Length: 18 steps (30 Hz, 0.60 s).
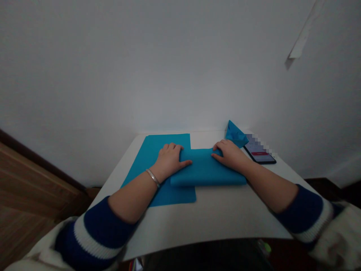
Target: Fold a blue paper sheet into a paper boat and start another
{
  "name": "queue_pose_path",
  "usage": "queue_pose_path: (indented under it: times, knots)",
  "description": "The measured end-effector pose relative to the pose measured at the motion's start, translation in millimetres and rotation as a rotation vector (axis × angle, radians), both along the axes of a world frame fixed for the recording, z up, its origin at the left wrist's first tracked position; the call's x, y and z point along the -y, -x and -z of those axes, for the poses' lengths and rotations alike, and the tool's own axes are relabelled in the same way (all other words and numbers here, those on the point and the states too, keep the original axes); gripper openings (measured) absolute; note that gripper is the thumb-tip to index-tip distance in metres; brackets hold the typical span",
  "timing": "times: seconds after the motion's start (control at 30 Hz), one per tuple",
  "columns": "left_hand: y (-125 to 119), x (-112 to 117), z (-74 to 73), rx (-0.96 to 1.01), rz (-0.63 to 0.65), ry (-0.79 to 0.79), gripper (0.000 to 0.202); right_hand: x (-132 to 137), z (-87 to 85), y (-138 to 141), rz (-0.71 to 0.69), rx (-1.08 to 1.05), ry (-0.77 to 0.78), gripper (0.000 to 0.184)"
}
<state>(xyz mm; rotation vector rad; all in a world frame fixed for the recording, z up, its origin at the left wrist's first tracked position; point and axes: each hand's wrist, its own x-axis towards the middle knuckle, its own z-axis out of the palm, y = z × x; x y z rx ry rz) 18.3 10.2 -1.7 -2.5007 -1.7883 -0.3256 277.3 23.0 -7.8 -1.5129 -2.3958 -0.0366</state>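
White table bears the folded blue paper, its long axis running left to right; the left hand spreads flat over its left end, the right hand curls near its far edge, pinch unclear.

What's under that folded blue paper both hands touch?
The left end of the folded blue paper overlaps some flat blue paper; its right end lies over the white table. Anything directly beneath is hidden.
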Motion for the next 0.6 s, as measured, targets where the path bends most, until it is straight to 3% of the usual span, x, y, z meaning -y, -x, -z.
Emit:
queue_pose_path:
  times: [0.13, 0.4, 0.6]
  knots:
    - [1.3, 0.1, 1.4, -0.002, 0.009, 0.006, 0.066, -0.8, 0.8, 0.4, -0.012, -0.013, -0.001, 0.038]
    - [0.7, -1.8, 7.0, 0.009, 0.023, 0.008, 0.069, 2.2, -7.8, 4.1, -0.062, -0.020, 0.095, 0.030]
    - [-0.4, -6.3, 5.7, 0.129, -0.009, 0.015, 0.058, 3.1, -10.0, 1.9, 0.019, -0.173, 0.235, 0.023]
